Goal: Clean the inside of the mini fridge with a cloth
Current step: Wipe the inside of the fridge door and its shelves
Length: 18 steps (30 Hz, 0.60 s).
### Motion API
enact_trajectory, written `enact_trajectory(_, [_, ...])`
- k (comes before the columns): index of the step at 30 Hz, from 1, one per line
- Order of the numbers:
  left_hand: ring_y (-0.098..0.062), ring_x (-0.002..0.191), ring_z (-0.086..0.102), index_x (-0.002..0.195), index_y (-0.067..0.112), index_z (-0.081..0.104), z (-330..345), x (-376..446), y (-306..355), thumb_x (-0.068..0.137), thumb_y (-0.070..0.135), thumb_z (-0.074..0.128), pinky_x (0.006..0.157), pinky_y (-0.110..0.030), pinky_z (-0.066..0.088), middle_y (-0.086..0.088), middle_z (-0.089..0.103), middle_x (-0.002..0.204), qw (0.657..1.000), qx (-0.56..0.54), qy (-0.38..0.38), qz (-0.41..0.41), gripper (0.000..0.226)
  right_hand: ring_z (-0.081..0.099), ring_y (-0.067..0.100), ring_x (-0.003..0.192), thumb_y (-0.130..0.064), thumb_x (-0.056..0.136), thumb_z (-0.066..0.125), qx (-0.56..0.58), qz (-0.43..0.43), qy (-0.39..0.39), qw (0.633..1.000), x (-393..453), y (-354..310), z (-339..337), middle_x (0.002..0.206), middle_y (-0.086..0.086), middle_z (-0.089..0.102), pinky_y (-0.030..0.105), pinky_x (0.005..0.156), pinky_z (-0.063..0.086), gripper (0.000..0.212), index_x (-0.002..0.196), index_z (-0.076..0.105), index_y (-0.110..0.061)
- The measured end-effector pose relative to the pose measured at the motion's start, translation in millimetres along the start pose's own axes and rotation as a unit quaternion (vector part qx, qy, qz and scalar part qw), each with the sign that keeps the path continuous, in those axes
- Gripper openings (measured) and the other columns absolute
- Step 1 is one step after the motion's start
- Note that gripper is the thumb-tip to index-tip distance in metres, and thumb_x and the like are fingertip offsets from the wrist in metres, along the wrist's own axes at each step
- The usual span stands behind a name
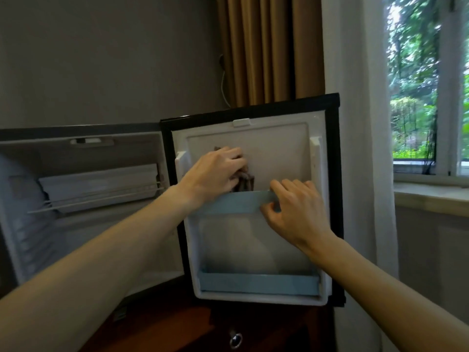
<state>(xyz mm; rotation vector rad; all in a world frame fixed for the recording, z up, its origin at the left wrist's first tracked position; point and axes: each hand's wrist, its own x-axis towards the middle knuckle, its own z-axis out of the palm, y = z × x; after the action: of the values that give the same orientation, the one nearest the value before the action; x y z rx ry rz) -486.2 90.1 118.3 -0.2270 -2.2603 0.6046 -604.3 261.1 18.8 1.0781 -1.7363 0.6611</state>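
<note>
Centre frame: left hand (215,171), fingers curled, presses brown cloth (245,182) against open fridge door's inner panel (279,153). Right hand (297,212) pinches upper blue door rail (238,201).

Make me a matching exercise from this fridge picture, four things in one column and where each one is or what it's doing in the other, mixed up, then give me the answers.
Things:
1. cloth
2. right hand
3. wire shelf
4. lower door rail

Places or states:
A. inside the fridge cavity, left of the open door
B. pressed to the door's inner panel under the left hand
C. along the bottom of the open door, untouched
D. gripping the upper door rail

Pairs: 1-B, 2-D, 3-A, 4-C
</note>
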Motion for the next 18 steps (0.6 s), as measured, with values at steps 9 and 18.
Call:
enact_trajectory(9, [-0.025, 0.101, 0.060, 0.105, 0.008, 0.068, 2.3, 47.9, 23.3, 0.081, 0.005, 0.068, 0.081, -0.043, 0.055, -0.007, 0.063, 0.110, 0.995, -0.020, 0.096, -0.016, 0.024, 0.058, 0.020, 0.070, -0.041, 0.086, 0.053, 0.006, -0.001, -0.008, 1.000, -2.3, -0.7, -2.4, 0.080, -0.001, 0.064, 0.034, 0.068, 0.040, 0.024, 0.095, 0.062, -0.020])
enact_trajectory(18, [-0.026, 0.093, 0.060, 0.099, 0.010, 0.068, 15.6, 37.1, 46.2, 0.079, 0.008, 0.072, 0.071, -0.046, 0.056, -0.007, 0.062, 0.107, 0.999, -0.046, 0.022, 0.017, 0.020, 0.059, 0.020, 0.073, -0.041, 0.087, 0.052, 0.023, -0.006, -0.036, 0.999, -0.9, -0.1, -7.5, 0.088, 0.000, 0.068, 0.033, 0.069, 0.040, 0.021, 0.094, 0.061, -0.023])
